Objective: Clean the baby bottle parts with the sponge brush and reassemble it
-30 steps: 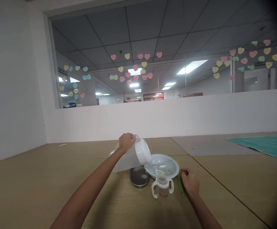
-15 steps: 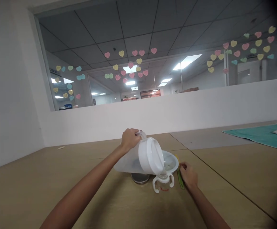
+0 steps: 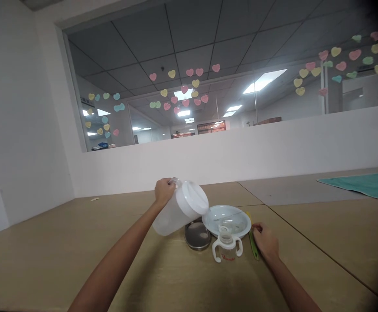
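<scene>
My left hand [image 3: 165, 190] grips the handle of a translucent pitcher [image 3: 171, 216] with a white lid [image 3: 192, 200]. The pitcher is tilted to the right, its lid end over the edge of a pale bowl [image 3: 210, 215]. In front of the bowl stands a small clear bottle [image 3: 227, 250] with two white handles and an uncovered mouth. My right hand [image 3: 267, 240] rests on the table with its fingers curled in, close beside a utensil with a green handle [image 3: 253, 246]; no object shows in its fingers. Something clear lies in the bowl, too unclear to name.
A round metal dish [image 3: 198, 235] sits under and right of the pitcher. A teal cloth [image 3: 364, 185] covers the table's far right. A small pale scrap [image 3: 94, 199] lies at the back left. Behind the table is a low white wall [image 3: 208, 158] below a window.
The pitcher has moved left and up, away from the bottle's mouth, and is tilted less. The bottle's mouth, bowl and metal dish show more fully. My right hand stays by the green handle.
</scene>
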A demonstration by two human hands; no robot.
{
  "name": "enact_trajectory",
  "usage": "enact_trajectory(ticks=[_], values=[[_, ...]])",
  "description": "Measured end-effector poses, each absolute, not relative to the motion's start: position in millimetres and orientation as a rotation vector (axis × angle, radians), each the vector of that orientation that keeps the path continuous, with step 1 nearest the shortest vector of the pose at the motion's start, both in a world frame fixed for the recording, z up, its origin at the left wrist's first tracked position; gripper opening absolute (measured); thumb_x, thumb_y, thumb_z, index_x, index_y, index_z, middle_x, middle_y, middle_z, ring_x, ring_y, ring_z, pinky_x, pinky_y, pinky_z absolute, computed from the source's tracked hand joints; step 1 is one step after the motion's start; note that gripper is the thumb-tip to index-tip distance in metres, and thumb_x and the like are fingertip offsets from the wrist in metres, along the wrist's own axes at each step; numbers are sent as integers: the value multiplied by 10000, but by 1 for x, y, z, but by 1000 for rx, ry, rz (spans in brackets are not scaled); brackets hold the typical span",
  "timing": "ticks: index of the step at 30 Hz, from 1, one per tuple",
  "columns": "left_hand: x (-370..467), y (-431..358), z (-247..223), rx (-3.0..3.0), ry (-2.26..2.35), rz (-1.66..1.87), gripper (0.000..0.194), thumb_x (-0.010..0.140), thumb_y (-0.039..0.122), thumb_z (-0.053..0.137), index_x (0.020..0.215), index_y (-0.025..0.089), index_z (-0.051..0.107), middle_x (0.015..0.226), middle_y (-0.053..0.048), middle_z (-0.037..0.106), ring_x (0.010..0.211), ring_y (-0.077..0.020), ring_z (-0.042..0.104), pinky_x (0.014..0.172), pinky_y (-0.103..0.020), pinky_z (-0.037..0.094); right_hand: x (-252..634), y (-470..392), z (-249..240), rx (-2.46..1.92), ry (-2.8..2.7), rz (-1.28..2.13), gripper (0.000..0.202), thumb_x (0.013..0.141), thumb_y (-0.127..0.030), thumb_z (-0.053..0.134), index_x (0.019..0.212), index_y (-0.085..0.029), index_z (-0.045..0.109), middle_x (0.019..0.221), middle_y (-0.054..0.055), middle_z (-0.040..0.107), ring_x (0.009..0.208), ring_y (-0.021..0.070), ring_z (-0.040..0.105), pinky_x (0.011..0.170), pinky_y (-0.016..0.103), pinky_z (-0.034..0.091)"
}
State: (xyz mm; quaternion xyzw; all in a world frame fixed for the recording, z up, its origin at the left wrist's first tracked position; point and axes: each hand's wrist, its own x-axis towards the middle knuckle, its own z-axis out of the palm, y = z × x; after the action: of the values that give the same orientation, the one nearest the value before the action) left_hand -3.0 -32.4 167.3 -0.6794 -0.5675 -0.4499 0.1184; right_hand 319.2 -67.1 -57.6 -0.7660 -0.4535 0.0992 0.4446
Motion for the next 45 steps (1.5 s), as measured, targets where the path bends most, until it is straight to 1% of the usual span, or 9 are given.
enact_trajectory(ticks=[5,13,21,27,30,32,34,39,45], values=[[-65,-6,134,-1598,-1899,-1610,241,708,272,429,527,157,538,478,8,460,537,-145,474,507,-225,296,315,-66,-56,-1885,-1162,246,287,790,-203,411,967,-175,635,963,60,682,877,197,631,675,252,410],[-101,26,91,-1159,-2119,-1909,224,666,351,479,584,171,583,540,-66,568,665,-269,598,643,-358,459,314,-67,-56,-1947,-1211,205,280,822,-200,393,977,-173,625,960,67,680,886,195,636,661,241,397],[-109,32,69,-1146,-2208,-2014,251,674,421,502,567,197,540,575,-98,592,772,-346,626,675,-413,470,309,-69,-51,-1989,-1290,196,259,811,-222,413,929,-171,638,902,79,682,829,199,635,633,250,385],[-115,21,70,-1388,-2155,-2040,262,666,421,551,542,190,542,465,-41,541,665,-301,618,674,-400,475,308,-70,-50,-2052,-1362,163,265,824,-295,407,934,-174,616,912,82,686,879,233,635,713,301,408],[-116,3,70,-1393,-1994,-2100,281,645,402,596,799,167,595,755,-59,643,831,-267,615,776,-387,476,308,-67,-55,-2072,-1400,147,299,801,-292,442,1015,-160,603,935,99,688,903,245,638,735,313,420],[-111,-15,69,-1347,-1791,-2166,427,681,388,576,1046,172,526,1046,-78,605,1015,-231,562,879,-359,449,309,-65,-57,-2088,-1432,135,330,797,-288,457,1053,-140,605,952,119,687,921,257,638,760,325,426],[-99,-36,68,-1343,-1427,-2215,448,722,377,559,1113,170,486,1120,-88,560,1067,-214,525,939,-355,414,309,-63,-58,-2109,-1434,142,345,814,-300,452,1062,-129,619,972,138,685,941,271,634,777,338,429],[-26,-79,75,-2210,-919,-1706,127,817,275,501,858,187,583,846,-45,619,858,-185,572,824,-318,441,312,-64,-57,-2148,-1363,169,391,850,-339,413,1092,-118,627,1010,150,678,969,283,630,764,339,446],[81,-55,67,-2841,-1125,-954,205,836,227,466,929,205,647,991,-44,673,969,-186,588,896,-314,429,319,-63,-67,-2088,-1254,176,454,852,-402,369,1128,-131,606,1015,139,678,939,287,640,716,337,464]])
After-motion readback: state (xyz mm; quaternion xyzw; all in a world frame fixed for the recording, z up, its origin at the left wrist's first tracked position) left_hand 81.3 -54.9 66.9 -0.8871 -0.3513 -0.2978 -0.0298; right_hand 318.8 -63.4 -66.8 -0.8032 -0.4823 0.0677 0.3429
